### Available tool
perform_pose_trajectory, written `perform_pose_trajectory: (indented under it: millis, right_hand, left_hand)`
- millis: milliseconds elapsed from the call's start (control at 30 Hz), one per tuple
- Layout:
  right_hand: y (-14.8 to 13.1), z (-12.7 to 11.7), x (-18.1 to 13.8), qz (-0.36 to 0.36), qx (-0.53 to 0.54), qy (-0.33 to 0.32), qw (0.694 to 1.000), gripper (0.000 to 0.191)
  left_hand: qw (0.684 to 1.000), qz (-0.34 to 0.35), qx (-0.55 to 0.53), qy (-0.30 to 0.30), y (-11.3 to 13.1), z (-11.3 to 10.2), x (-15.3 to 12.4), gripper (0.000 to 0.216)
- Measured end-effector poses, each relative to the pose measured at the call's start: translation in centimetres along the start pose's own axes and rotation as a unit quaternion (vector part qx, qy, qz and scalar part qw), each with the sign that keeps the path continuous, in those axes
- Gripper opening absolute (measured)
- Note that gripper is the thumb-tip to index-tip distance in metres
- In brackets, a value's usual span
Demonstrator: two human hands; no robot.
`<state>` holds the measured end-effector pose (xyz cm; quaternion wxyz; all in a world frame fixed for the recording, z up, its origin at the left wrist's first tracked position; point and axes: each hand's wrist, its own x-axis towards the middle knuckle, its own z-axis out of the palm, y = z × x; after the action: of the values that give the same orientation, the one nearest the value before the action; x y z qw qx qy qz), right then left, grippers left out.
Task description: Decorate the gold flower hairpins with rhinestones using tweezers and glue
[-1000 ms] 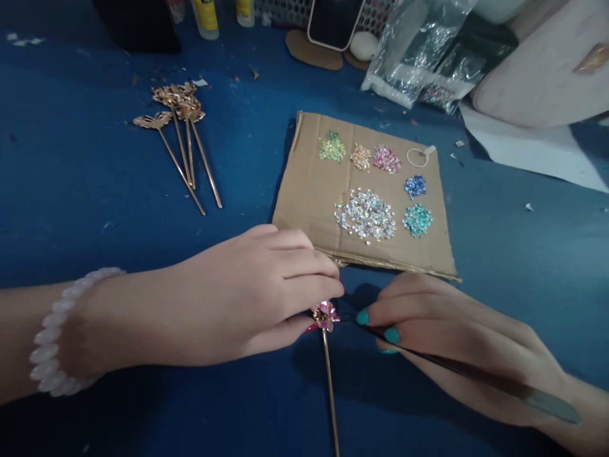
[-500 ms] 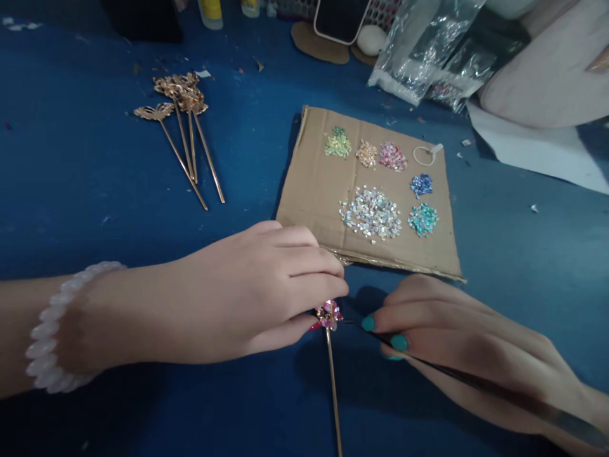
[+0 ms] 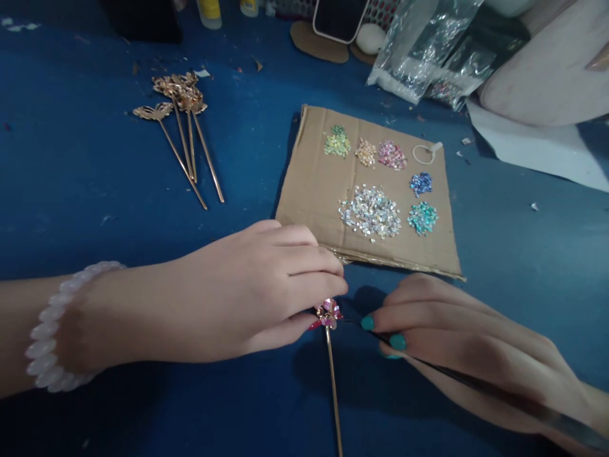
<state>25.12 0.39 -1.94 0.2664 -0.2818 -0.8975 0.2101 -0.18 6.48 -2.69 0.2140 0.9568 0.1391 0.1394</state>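
My left hand (image 3: 266, 289), a beaded bracelet at its wrist, pinches the ornamented top of a gold hair stick (image 3: 334, 387). Pink and red sequin-like pieces cover that flower-shaped top; my fingers hide part of it. The stick's shaft points down toward me. My right hand (image 3: 442, 336), its nails painted teal, is closed round dark, slim tweezers (image 3: 466, 377). Their fine tip reaches the right side of the flower; whether it grips a piece is too small to tell. Just beyond my hands lies a cardboard sheet (image 3: 309, 190) with a silver pile of flakes (image 3: 372, 211).
Several gold hair sticks (image 3: 190, 139) lie at the upper left. Smaller green (image 3: 337, 142), pink (image 3: 392, 155) and teal flake piles (image 3: 422, 218) sit on the cardboard. Behind are a phone (image 3: 339, 18), clear plastic bags (image 3: 423, 51) and a yellow-labelled bottle (image 3: 209, 13).
Almost nothing differs. The tweezers' tip and both hands stay at the flower top, with only a very slight shift of the whole view.
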Motion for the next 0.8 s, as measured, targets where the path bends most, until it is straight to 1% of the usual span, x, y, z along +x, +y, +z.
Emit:
perform_pose_trajectory:
  millis: [233, 433, 500, 600, 800]
  right_hand:
    - [0.1, 0.1, -0.3, 0.005, 0.0, -0.002, 1.0, 0.015]
    - [-0.2, 0.0, 0.1, -0.005, -0.022, -0.002, 1.0, 0.01]
    - [-0.7, -0.1, 0.2, 0.006, -0.038, -0.005, 0.999, 0.008]
    - [-1.3, -0.3, 0.3, 0.032, -0.051, -0.014, 0.998, 0.01]
    - [-1.7, -0.7, 0.9, 0.047, -0.044, -0.019, 0.998, 0.013]
  left_hand:
    - [1.0, -0.001, 0.002, -0.001, 0.0, 0.0, -0.1, 0.025]
    - [1.0, 0.002, 0.003, -0.001, -0.1, 0.0, 0.0, 0.024]
    - [1.0, 0.002, 0.002, -0.001, -0.1, 0.0, 0.0, 0.025]
    - [1.0, -0.001, 0.0, 0.0, 0.0, 0.0, 0.0, 0.025]
    - [1.0, 0.0, -0.001, 0.001, 0.0, 0.0, 0.0, 0.024]
